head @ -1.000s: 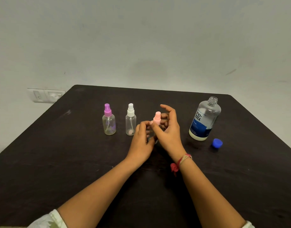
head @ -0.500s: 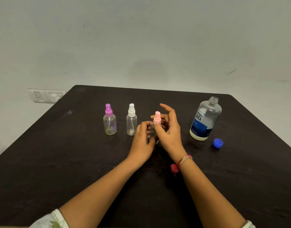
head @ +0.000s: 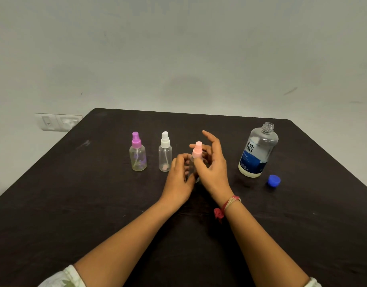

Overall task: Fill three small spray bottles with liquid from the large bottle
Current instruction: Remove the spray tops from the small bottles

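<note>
Counter: dark counter (head: 74, 193), lower frame.
Left grip: your left grip (head: 179, 179) curls round pink-capped spray bottle (head: 197, 150), frame centre.
Right grip: your right grip (head: 213, 168) pinches its cap, other fingers spread.
Source: large bottle (head: 258, 150) uncapped, upright, centre-right; blue cap (head: 273, 180) beside it.

The person is wearing a red-and-tan thread band (head: 230, 202) on the right wrist, with a red tassel (head: 218, 214) hanging from it. A pale, green-printed sleeve (head: 63, 277) is showing near left, and a pale cuff (head: 314, 283) near right.
</note>
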